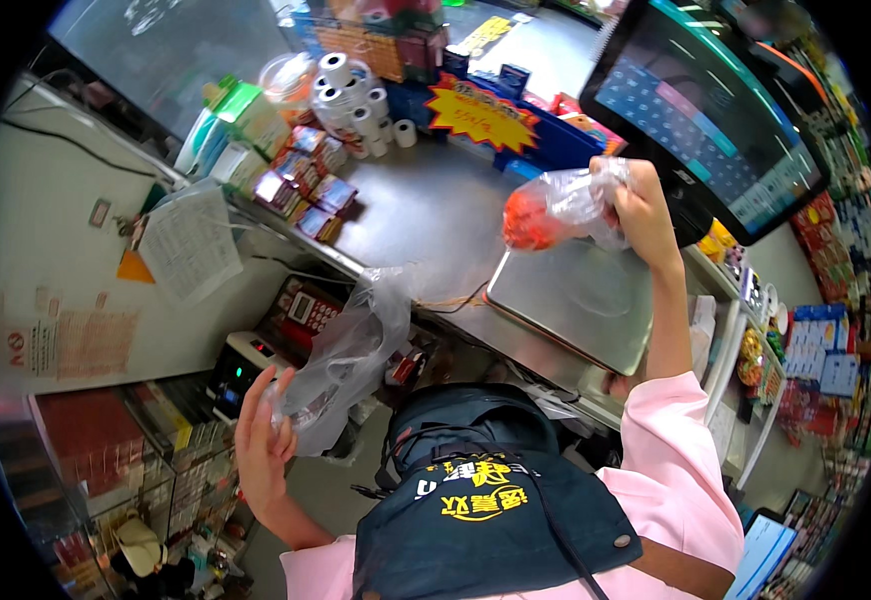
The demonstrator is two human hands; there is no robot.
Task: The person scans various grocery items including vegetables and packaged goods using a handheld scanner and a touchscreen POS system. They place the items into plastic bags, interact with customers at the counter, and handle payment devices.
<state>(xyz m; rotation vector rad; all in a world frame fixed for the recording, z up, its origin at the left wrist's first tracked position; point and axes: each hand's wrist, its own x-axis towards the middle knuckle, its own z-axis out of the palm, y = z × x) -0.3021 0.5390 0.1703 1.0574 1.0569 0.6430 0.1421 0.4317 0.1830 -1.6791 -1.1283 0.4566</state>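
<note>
My right hand [639, 206] grips the gathered neck of a clear plastic bag [574, 195]. Bright orange-red contents [527, 219] fill the bag's far end, but the film blurs what they are. Just below this hand is a flat metal weighing plate [574, 300] on the counter; the bag hangs over its far edge. At the lower left, my left hand [264, 442] holds one end of a thin translucent plastic bag [345, 367] between thumb and fingers, with two fingers raised. That bag trails up to the counter edge and looks limp.
A touchscreen monitor [705, 112] stands beyond my right hand. Small boxes [308, 184] and white paper rolls [364, 112] crowd the metal counter's [420, 202] far left. Below its edge are a red telephone [308, 311] and a boxy machine [244, 375]. Glass shelving [135, 457] lies left.
</note>
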